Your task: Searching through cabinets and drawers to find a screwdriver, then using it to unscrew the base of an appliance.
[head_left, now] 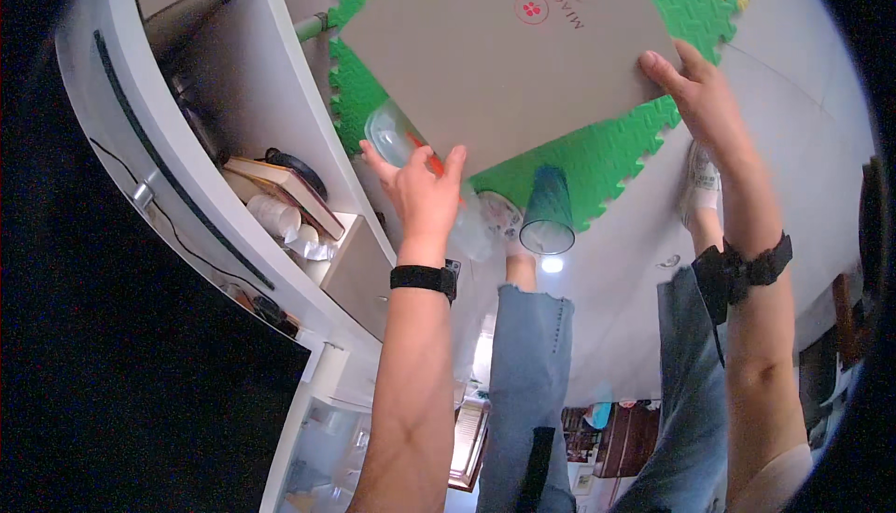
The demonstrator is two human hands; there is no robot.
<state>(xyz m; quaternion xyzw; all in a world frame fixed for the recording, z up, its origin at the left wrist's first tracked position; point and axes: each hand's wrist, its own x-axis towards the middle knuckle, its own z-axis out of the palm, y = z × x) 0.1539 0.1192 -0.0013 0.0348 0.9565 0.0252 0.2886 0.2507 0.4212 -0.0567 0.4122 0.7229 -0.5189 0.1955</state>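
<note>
From where I stand, the box (pixel 504 56) is above the green mat (pixel 597 168), ahead of the person, with one corner pointing to the legs. The right hand (pixel 695 93) has its right corner: the thumb lies on the top face, the fingers go behind the edge, so it seems to pinch there. The left hand (pixel 425 196) is spread, fingers apart, over a clear bottle (pixel 383 133), and I cannot tell if it presses. The bottle slants from the box's left edge down toward the feet, its middle hidden under this hand; the right hand is well apart from it. Between the hands, nearer the left, is a blue glass (pixel 549 200).
</note>
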